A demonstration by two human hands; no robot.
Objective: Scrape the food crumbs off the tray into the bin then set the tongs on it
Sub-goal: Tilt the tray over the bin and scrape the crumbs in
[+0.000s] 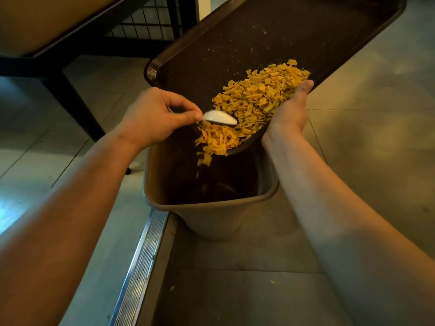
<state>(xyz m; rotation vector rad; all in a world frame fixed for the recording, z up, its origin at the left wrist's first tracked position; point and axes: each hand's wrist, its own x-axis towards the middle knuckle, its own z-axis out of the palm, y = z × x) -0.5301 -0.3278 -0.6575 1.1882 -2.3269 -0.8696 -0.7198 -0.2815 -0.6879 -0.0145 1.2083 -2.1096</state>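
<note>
An eating place, probably a cafeteria or food court, is showing here: a dark serving tray (pixel 270 38) is tilting over a tan waste bin (pixel 211 208) that is standing on a tiled floor (pixel 364 137), beside a steel floor drain (pixel 141 260), with a black-legged table (pixel 35 27) standing at the upper left.

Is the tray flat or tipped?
Tipped. The right hand holds the tray with its low corner over the bin, and the yellow crumbs are sliding off that corner into it.
</note>
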